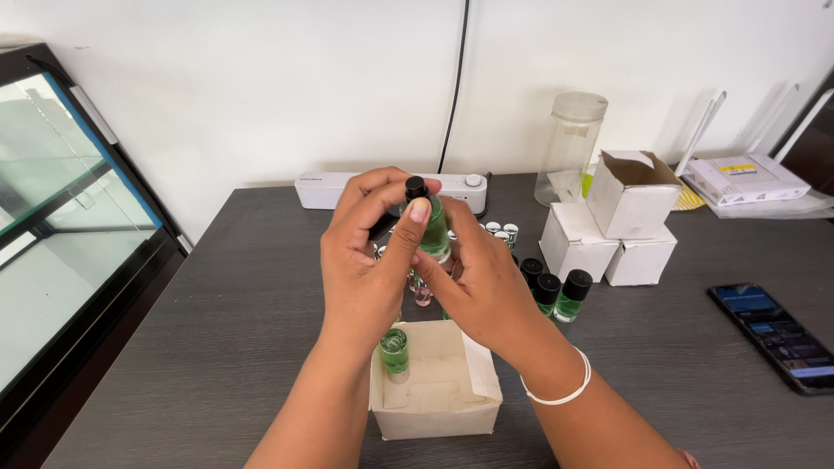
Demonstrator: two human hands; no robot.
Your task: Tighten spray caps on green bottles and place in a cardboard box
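Left hand (360,260) grips the small green bottle (433,227) at its black cap (416,187), raised mid-scene above the open white box (434,393); right hand (482,282) wraps the bottle body. Best kept upright, body held steady while the cap fingers turn. Another green bottle (394,351) stands in the box's left near part; capped bottles (556,293) stand right on the surface (217,347).

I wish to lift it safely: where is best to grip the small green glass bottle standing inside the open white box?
Probably grip the small green glass bottle by its upper sides, coming from above: it stands upright in the open white box, close to a wall.
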